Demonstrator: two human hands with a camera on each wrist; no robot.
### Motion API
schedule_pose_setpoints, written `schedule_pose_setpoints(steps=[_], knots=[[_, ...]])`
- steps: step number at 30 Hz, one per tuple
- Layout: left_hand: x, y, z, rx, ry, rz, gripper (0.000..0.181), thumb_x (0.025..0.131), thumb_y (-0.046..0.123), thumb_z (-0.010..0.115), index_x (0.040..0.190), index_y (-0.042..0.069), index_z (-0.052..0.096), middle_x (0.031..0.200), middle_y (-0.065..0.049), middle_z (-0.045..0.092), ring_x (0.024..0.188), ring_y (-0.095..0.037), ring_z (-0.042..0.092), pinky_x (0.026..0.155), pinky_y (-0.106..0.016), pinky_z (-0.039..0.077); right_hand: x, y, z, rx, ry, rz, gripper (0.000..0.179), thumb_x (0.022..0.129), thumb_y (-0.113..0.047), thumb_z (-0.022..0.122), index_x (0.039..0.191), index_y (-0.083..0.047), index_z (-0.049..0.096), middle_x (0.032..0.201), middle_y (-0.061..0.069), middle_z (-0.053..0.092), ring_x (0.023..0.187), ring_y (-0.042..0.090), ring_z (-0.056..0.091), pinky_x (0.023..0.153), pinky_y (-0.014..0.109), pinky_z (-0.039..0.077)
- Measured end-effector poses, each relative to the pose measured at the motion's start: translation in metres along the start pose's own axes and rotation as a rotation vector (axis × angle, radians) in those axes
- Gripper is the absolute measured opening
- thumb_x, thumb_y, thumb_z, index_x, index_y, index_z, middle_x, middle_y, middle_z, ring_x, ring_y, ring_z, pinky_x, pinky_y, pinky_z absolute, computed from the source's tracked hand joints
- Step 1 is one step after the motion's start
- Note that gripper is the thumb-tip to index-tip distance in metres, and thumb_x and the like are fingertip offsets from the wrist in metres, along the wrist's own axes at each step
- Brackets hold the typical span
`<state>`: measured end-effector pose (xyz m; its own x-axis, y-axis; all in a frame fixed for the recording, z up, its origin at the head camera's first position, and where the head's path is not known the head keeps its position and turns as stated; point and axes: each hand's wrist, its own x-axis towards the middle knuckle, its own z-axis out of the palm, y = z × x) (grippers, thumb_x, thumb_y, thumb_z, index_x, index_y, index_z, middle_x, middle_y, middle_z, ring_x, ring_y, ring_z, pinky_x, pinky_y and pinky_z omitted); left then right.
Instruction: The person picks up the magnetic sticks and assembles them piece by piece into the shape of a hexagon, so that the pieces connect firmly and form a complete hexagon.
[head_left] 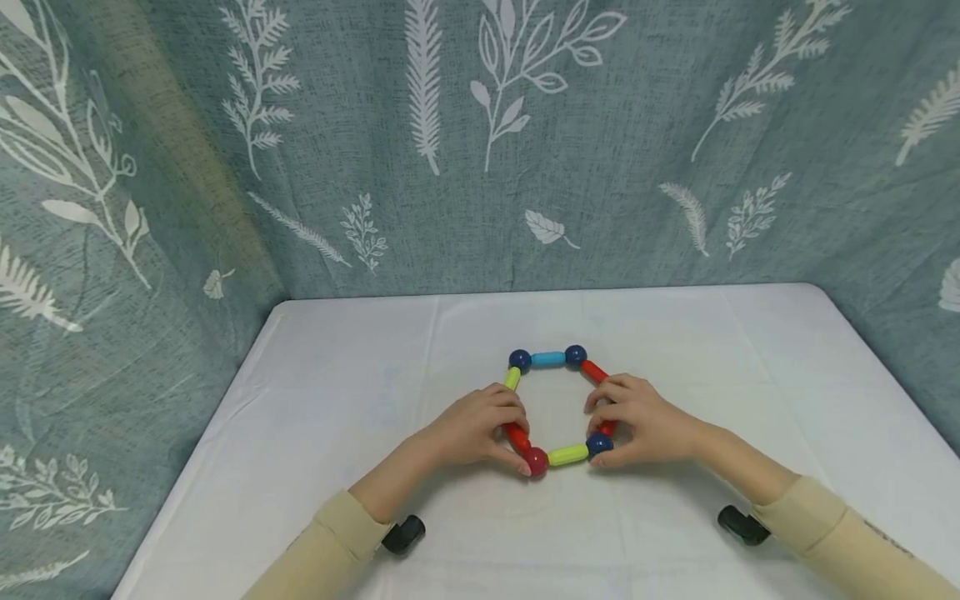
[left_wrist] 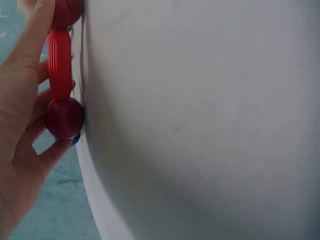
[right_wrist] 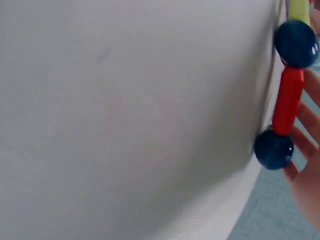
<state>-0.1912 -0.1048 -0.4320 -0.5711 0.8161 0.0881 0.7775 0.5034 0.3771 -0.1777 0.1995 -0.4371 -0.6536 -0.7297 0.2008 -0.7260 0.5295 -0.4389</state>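
On the white table lies a closed ring of magnetic rods and balls. Its far side is a light blue rod (head_left: 548, 359) between two dark blue balls. A yellow-green rod (head_left: 567, 455) forms the near side, joining a red ball (head_left: 536, 462) to a dark blue ball (head_left: 599, 443). My left hand (head_left: 480, 425) grips the left side; in the left wrist view its fingers lie around a red rod (left_wrist: 60, 67) with red balls at both ends. My right hand (head_left: 652, 421) holds the right side, around a red rod (right_wrist: 288, 100) between two dark blue balls. Fingers partly hide both side corners.
A white cloth covers the table (head_left: 360, 358). Behind and beside it hangs a green curtain (head_left: 600, 167) with white leaf prints. A black device (head_left: 403, 535) sits at the left wrist and another black device (head_left: 743, 526) at the right wrist.
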Motion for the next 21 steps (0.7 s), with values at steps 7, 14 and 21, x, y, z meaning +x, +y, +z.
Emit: schedule_pose_setpoints(steps=[7,14,21], knots=[[0.001,-0.004,0.002,-0.103,0.021,-0.095,0.039,0.075,0.046,0.082,0.101,0.019,0.071,0.111,0.007,0.061,0.111,-0.010,0.048,0.093,-0.028,0.044,-0.006,-0.001,0.005,0.046,-0.017,0.028,0.026,0.078,-0.049,0.079,0.094,-0.032,0.066,0.108,-0.013,0.056,0.108,0.014,0.039,0.098,0.051,0.028],[0.002,-0.001,0.004,-0.185,0.192,-0.285,0.048,0.086,0.040,0.074,0.122,0.010,0.065,0.128,-0.006,0.057,0.119,-0.020,0.050,0.098,-0.038,0.044,0.000,0.000,-0.001,0.058,0.170,0.234,0.026,0.088,-0.032,0.074,0.106,-0.015,0.068,0.116,0.003,0.059,0.109,0.022,0.048,0.090,0.046,0.043],[0.013,0.004,0.006,-0.102,0.331,-0.579,0.038,0.086,0.029,0.074,0.114,0.005,0.068,0.081,-0.001,0.062,0.070,-0.014,0.054,0.057,-0.024,0.045,0.016,0.013,-0.010,-0.044,0.118,0.510,0.028,0.088,-0.025,0.072,0.103,-0.002,0.067,0.077,0.002,0.058,0.064,0.015,0.049,0.057,0.029,0.042]])
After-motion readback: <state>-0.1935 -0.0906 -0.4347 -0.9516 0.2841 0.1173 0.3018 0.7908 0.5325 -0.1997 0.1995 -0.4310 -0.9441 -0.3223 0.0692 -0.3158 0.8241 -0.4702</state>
